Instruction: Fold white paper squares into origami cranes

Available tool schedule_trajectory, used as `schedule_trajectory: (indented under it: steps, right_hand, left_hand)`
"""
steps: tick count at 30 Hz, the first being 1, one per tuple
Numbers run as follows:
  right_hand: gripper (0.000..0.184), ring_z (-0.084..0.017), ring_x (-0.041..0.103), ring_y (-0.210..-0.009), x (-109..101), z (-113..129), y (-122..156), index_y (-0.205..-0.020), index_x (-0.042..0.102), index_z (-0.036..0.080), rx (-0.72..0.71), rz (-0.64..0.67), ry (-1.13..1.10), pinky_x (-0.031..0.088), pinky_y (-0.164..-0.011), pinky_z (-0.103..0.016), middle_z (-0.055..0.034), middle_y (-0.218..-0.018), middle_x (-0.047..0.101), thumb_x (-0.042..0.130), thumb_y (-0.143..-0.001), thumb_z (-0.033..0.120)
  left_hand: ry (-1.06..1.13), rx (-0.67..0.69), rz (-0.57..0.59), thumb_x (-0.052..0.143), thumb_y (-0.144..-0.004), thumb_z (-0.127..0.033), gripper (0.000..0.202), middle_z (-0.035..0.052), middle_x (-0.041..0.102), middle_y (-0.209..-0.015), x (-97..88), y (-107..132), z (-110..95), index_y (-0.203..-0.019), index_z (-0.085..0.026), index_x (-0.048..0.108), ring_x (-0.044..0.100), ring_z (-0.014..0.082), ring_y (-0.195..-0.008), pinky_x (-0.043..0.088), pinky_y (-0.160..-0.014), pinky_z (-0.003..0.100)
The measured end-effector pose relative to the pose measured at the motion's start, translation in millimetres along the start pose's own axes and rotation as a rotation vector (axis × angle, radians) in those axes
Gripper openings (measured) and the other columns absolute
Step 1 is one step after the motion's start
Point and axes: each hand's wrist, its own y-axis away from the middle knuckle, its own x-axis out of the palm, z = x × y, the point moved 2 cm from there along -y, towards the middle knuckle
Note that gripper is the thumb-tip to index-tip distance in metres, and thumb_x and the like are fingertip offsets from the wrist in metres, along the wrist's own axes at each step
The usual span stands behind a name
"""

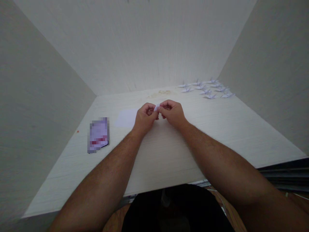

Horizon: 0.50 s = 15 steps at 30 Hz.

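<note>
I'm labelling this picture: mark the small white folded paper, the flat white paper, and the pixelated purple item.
Small white folded paper [156,107]: head view, its visible upper part.
Flat white paper [126,118]: head view, its uncovered left part.
Pixelated purple item [98,132]: head view, middle of its surface.

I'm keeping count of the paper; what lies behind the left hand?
White paper on the table, its left part showing beside the left hand. The hand seems to cover its right end; how far it runs, and whether anything else lies there, cannot be seen.
</note>
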Motion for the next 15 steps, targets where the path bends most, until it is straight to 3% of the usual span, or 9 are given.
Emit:
schedule_trajectory:
  steps: [10, 15]
  right_hand:
    - [0.015, -0.009, 0.051, -0.047, -1.5, 1.1, 0.5, -0.069, 0.062, 0.019, -0.044, 0.004, 0.005, 0.042, -0.046, -0.023, 0.0049, -0.053, 0.058, 0.073, -0.073, 0.029]
    - [0.017, -0.009, 0.052, -0.047, -2.3, 1.7, 1.1, -0.07, 0.064, 0.019, 0.005, 0.025, -0.035, 0.044, -0.047, -0.023, 0.0046, -0.052, 0.058, 0.071, -0.074, 0.034]
  left_hand:
    - [-0.019, 0.003, 0.018, 0.077, -0.075, -0.034, 0.023, -0.0022, 0.065, -0.062, -1.3, -0.6, 2.3, -0.08, -0.018, 0.063, 0.062, 0.0098, -0.055, 0.048, -0.052, 0.021]
    - [0.08, -0.011, 0.01, 0.079, -0.074, -0.032, 0.023, -0.0011, 0.067, -0.065, -3.9, -2.3, 11.2, -0.084, -0.018, 0.064, 0.064, 0.0116, -0.059, 0.054, -0.06, 0.024]
